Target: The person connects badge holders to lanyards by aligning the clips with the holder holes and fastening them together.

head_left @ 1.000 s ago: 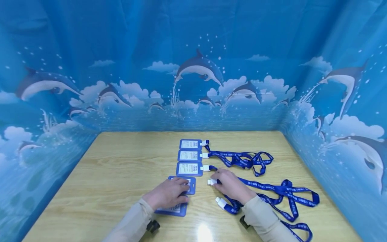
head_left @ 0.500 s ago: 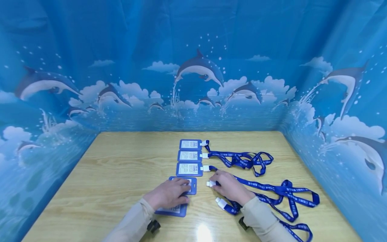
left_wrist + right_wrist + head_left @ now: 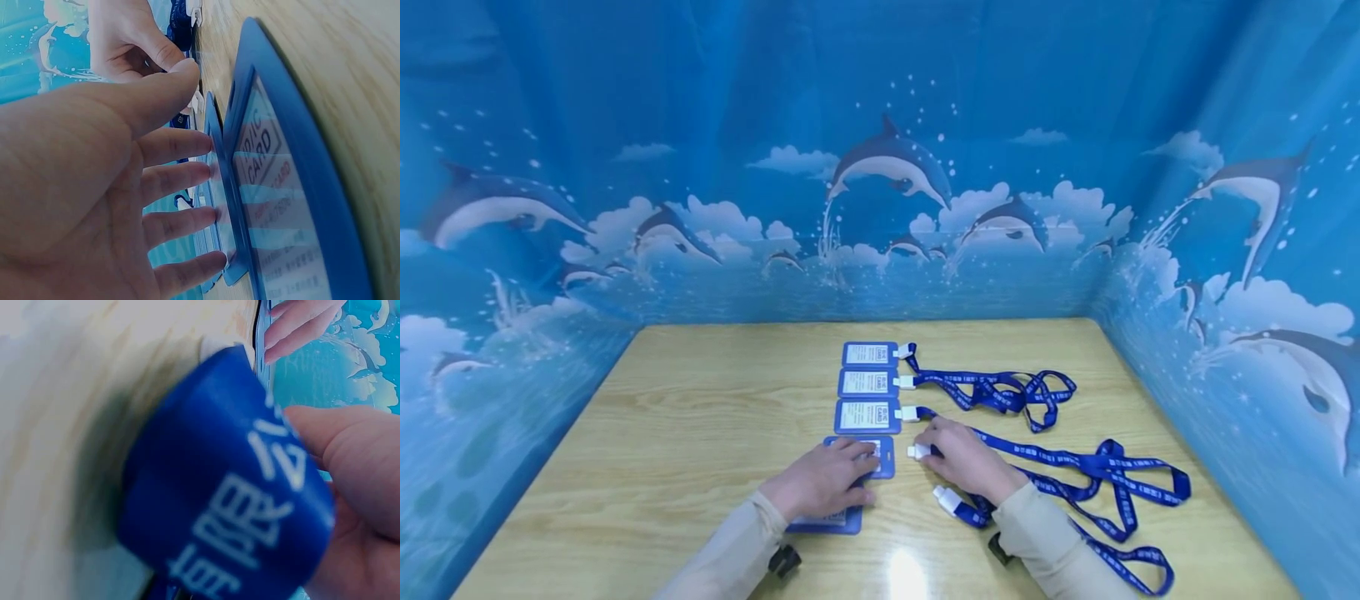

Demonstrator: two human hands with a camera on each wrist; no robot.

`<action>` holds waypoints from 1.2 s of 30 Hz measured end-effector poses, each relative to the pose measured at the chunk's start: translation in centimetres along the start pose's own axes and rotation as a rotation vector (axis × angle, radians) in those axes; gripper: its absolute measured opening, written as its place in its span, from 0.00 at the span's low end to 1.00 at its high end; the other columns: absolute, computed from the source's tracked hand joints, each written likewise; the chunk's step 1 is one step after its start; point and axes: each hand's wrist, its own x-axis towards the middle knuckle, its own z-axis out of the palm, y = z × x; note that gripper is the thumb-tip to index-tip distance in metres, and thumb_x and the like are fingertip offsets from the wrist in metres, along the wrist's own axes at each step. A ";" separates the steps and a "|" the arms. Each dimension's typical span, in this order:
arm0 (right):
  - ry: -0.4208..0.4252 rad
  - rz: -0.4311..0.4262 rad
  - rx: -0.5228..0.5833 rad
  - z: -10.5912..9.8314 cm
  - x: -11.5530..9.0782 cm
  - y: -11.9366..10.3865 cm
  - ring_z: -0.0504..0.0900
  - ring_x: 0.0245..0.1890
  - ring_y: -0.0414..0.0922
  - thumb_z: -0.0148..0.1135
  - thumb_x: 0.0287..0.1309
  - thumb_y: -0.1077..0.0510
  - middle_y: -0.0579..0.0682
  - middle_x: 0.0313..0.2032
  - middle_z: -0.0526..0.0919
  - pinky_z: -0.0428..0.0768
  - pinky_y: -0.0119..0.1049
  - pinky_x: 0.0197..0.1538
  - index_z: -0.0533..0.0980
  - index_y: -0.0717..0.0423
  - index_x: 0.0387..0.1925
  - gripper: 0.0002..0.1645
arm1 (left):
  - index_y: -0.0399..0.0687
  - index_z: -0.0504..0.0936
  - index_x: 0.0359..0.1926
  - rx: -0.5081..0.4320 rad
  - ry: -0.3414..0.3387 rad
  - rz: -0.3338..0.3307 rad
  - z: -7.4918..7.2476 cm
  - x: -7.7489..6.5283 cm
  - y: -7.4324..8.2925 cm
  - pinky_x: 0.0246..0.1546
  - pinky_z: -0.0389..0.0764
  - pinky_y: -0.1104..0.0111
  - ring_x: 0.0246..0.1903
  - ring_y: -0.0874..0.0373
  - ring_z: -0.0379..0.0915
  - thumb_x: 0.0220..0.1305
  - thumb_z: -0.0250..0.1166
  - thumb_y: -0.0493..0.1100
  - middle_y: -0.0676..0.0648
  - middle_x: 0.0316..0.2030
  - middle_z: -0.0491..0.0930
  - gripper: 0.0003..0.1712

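My left hand lies over a blue ID card holder; in the left wrist view its straight, spread fingertips touch that holder's face. Partly under the palm is a second card holder, nearer the front, marked "CARD" in the left wrist view. My right hand pinches the white clip end of a blue lanyard, a short gap to the right of the touched holder's slot. Another lanyard's white clip lies just below that hand. In the right wrist view a printed blue strap loops close to the camera, hiding the fingertips.
Beyond the hands, three card holders lie in a column, each with a white clip at its right end. Their blue straps bunch to the right. Loose straps spread over the table's right side. A dolphin-printed curtain surrounds the table.
The card holder under my left fingers has slid a little to the right along with the hand. My right hand has brought the white clip slightly left, so the gap between them is narrower.
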 end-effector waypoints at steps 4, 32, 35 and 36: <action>0.001 -0.012 0.003 0.1 0.2 0.0 0.77 0.38 0.38 0.64 0.54 0.54 0.45 0.41 0.79 0.80 0.33 0.42 0.79 0.52 0.48 0.18 | 0.59 0.64 0.66 -0.013 -0.010 -0.006 -0.1 0.1 0.1 0.64 0.60 0.48 0.67 0.48 0.52 0.62 0.50 0.66 0.50 0.68 0.58 0.35; 0.020 -0.067 -0.061 0.6 1.4 -0.5 0.78 0.44 0.43 0.65 0.54 0.58 0.47 0.43 0.79 0.79 0.38 0.50 0.79 0.54 0.48 0.18 | 0.55 0.57 0.70 0.000 -0.013 -0.021 0.4 0.8 0.8 0.65 0.57 0.47 0.69 0.46 0.48 0.63 0.45 0.69 0.51 0.70 0.53 0.40; 0.045 -0.065 -0.056 0.8 1.4 -0.5 0.79 0.43 0.43 0.67 0.51 0.60 0.47 0.42 0.80 0.80 0.38 0.48 0.80 0.55 0.47 0.18 | 0.53 0.58 0.69 -0.022 -0.017 -0.018 0.5 0.9 1.1 0.66 0.55 0.47 0.69 0.45 0.46 0.59 0.45 0.73 0.50 0.70 0.52 0.45; 0.049 -0.065 -0.047 0.9 1.3 -0.5 0.79 0.42 0.44 0.67 0.51 0.60 0.48 0.41 0.80 0.80 0.38 0.48 0.80 0.56 0.46 0.18 | 0.52 0.58 0.69 -0.029 -0.024 -0.020 0.5 1.0 1.2 0.66 0.54 0.47 0.69 0.45 0.45 0.58 0.45 0.74 0.50 0.71 0.51 0.46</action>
